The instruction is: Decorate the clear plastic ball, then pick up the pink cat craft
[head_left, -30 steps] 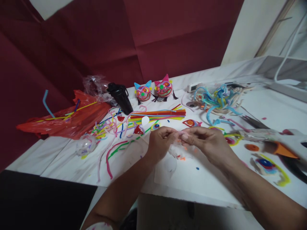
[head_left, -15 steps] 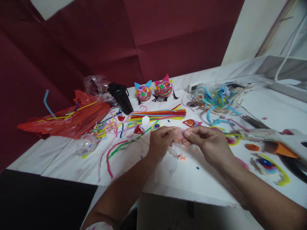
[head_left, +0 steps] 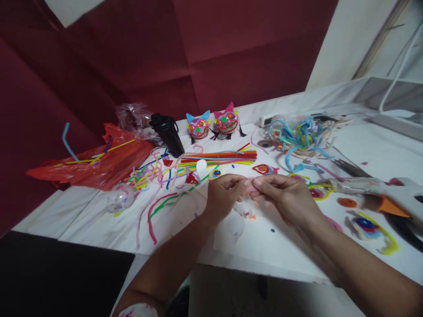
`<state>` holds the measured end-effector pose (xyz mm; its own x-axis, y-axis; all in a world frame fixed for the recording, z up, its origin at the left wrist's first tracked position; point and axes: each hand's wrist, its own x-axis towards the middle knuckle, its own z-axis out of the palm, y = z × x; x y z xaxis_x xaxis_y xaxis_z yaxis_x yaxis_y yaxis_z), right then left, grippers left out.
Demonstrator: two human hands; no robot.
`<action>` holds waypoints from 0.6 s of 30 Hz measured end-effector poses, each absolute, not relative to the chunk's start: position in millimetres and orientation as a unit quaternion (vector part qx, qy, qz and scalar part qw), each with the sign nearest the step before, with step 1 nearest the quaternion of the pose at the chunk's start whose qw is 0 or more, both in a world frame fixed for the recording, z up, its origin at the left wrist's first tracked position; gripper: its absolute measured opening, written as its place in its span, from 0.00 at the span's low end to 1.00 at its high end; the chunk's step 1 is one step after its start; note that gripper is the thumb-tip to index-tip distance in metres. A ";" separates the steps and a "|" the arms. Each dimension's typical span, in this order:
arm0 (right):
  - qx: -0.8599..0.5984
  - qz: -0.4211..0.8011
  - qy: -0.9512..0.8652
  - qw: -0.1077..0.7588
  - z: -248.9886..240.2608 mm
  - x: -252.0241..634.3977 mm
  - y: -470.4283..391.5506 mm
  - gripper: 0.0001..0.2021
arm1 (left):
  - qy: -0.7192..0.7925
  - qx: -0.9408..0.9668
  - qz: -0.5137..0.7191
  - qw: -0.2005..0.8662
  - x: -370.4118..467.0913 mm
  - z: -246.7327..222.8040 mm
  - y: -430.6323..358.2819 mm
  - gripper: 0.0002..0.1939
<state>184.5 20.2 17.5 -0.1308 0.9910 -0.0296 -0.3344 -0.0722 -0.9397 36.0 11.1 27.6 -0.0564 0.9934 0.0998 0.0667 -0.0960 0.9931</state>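
Over the white table, my left hand (head_left: 224,196) and my right hand (head_left: 289,196) meet, thumbs and fingertips pinched on a small pink piece (head_left: 250,185) between them. Its shape is mostly hidden by the fingers. Just below the hands lie white and orange scraps (head_left: 246,213) and a clear round piece (head_left: 235,223). Behind them is a bundle of coloured pipe cleaners (head_left: 218,157), with a white disc (head_left: 201,165) at its front edge. A red eye-shaped piece (head_left: 263,169) lies beyond my right hand.
Two decorated cat heads (head_left: 198,127) (head_left: 226,121) stand at the back, beside a black bottle (head_left: 167,134). At left are a red plastic bag (head_left: 128,160) and a clear ball (head_left: 119,198). Tangled pipe cleaners (head_left: 304,136) and an orange-handled tool (head_left: 393,207) lie at right.
Both hands stay nearly in place, fingertips slightly closer together over the pink piece. The whole view has shifted a little.
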 end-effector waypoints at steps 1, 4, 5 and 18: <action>-0.380 0.628 -0.428 0.528 17.5 184.4 20.6 0.22 | 0.511 0.521 0.519 0.445 36.4 28.3 10.7 0.12; -0.358 0.639 -0.449 0.512 18.4 184.8 20.9 0.22 | 0.506 0.515 0.517 0.460 38.0 29.4 9.0 0.12; -0.354 0.641 -0.455 0.508 19.1 185.2 20.9 0.22 | 0.498 0.516 0.516 0.468 38.3 29.5 8.6 0.12; -0.345 0.664 -0.479 0.458 20.9 191.1 24.0 0.20 | 0.482 0.471 0.550 0.494 32.4 28.7 13.6 0.15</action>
<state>191.1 24.0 20.9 -0.3418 0.9396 -0.0190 -0.2781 -0.1204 -0.9530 32.4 13.6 28.7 -0.0692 0.9967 0.0428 -0.0891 -0.0489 0.9948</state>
